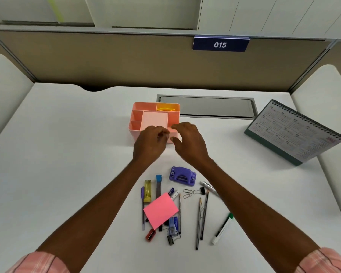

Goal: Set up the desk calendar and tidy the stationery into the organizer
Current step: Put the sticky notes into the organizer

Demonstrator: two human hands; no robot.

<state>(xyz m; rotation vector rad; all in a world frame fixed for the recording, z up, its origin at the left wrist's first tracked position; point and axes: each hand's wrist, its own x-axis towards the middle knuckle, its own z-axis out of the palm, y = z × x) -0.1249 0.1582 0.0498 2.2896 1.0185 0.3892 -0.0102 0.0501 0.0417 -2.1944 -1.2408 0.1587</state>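
at the near front of the salmon-pink plastic compartment organizer (pixel 135 115), both hands meet over what looks like its small drawer. the left hand (pixel 152 142) has its fingers curled tight; whether they pinch something small cannot be told. the right hand (pixel 188 143) is loosely cupped, thumb apart, gripping nothing visible. steadying the box with one hand should help. the bright pink sticky-note pad (pixel 160 210) and purple plastic hole punch (pixel 182 174) lie between the forearms, nearer the body; the grey spiral-bound desk calendar (pixel 295 133) stands far right.
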